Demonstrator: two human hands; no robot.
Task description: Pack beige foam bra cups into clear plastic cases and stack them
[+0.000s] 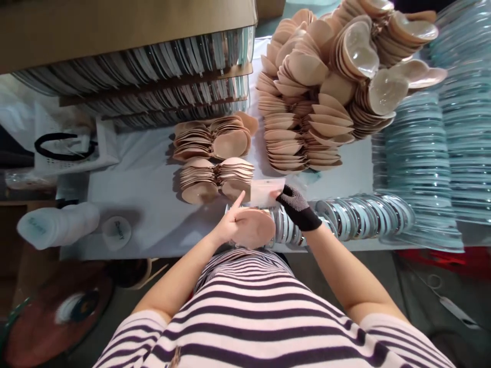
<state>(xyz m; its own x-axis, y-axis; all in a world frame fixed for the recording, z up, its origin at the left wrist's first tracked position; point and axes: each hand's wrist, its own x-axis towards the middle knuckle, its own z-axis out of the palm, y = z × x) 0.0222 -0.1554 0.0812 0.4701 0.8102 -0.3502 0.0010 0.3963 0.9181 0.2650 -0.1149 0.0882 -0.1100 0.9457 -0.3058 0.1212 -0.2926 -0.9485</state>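
My left hand (230,223) is bare and holds a beige bra pad (253,228) just above the table's near edge, index finger pointing up. My right hand (296,205) wears a black dotted glove and pinches a small white card (266,190) over the pad. Right behind the card lie two low stacks of beige pads (215,178). A row of clear plastic packs (356,217) stands on edge under and to the right of my gloved hand.
A big heap of beige pads (307,102) fills the back middle. Tall stacks of clear trays (441,153) stand at the right. Cardboard boxes with packed items (153,61) sit back left. White basket (69,148) and white rolls (57,225) at the left. White table cover (146,194).
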